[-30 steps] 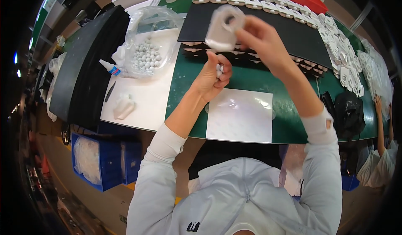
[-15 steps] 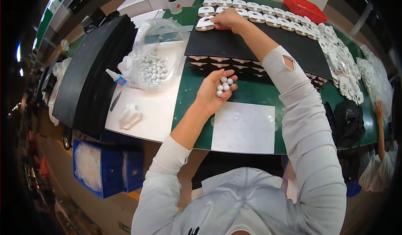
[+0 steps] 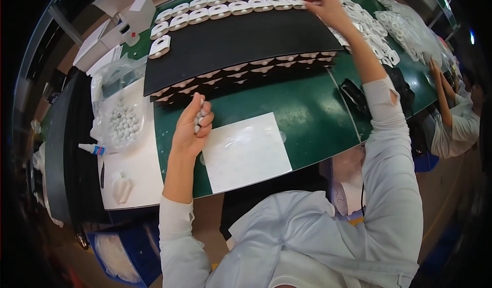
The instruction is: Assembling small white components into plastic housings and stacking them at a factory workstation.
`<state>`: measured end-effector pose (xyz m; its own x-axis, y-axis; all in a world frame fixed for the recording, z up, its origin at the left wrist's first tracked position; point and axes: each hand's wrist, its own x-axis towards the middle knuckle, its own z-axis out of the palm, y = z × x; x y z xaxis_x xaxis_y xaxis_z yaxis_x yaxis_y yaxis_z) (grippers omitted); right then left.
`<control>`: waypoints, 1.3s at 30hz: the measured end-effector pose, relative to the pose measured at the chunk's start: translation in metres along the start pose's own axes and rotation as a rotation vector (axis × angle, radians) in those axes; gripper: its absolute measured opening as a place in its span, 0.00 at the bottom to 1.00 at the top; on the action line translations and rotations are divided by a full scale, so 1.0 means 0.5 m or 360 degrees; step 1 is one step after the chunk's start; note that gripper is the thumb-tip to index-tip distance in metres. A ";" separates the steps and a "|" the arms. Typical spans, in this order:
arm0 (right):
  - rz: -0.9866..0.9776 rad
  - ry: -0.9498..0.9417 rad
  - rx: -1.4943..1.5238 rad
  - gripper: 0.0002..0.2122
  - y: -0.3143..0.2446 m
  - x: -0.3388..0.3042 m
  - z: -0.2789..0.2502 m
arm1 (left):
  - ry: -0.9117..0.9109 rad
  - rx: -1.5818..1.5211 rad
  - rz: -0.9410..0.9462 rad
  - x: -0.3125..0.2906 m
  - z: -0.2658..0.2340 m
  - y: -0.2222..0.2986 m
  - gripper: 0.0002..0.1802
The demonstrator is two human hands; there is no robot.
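Several small white balls (image 3: 198, 120) rest in my left hand (image 3: 188, 129), which is curled around them above the green table, just in front of a stack of black boards. My right hand (image 3: 328, 12) is stretched out to the far right corner of the top black board (image 3: 241, 39). Its fingers are bent together at the end of the rows of white rounded parts (image 3: 219, 12); what they grip, if anything, is too small to make out. One white part (image 3: 159, 47) sits alone in front of the rows at the board's left edge.
A clear bag of white balls (image 3: 124, 125) lies on the left, beside a small glue bottle (image 3: 92, 148). A white sheet (image 3: 248, 152) lies near the front edge. Loose white parts (image 3: 366, 29) are heaped at the right, near another person's hand (image 3: 435, 70). Black boards (image 3: 72, 149) stand at far left.
My right hand has left the single part at the board's left and moved to the right end of the rows. My left hand has closed more around the balls. The view has turned right.
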<state>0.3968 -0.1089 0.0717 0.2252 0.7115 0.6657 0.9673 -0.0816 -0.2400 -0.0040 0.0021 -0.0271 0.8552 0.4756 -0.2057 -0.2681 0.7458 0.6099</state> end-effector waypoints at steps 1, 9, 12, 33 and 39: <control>0.0203 -0.0012 -0.0331 0.11 0.078 -0.034 -0.049 | -0.0005 0.0018 0.0011 0.000 0.002 -0.003 0.13; 0.1133 -0.0661 -0.1077 0.27 0.274 -0.259 -0.161 | 0.0016 0.0113 0.0126 -0.001 0.004 -0.008 0.17; 0.1157 -0.0544 -0.1041 0.29 0.240 -0.276 -0.136 | 0.0052 0.0197 0.0173 -0.010 0.008 -0.005 0.17; 0.1266 0.0551 0.0296 0.15 0.157 -0.303 -0.184 | 0.0040 0.0347 0.0173 -0.015 0.027 0.001 0.14; 0.0704 0.0009 0.0988 0.10 -0.126 -0.313 -0.097 | 0.0005 0.0313 0.0160 -0.009 0.004 0.000 0.17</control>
<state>0.3061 -0.2488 0.0168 0.5788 0.7000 0.4183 0.5444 0.0503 -0.8373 -0.0069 -0.0008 -0.0245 0.8272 0.5447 -0.1384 -0.2602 0.5894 0.7648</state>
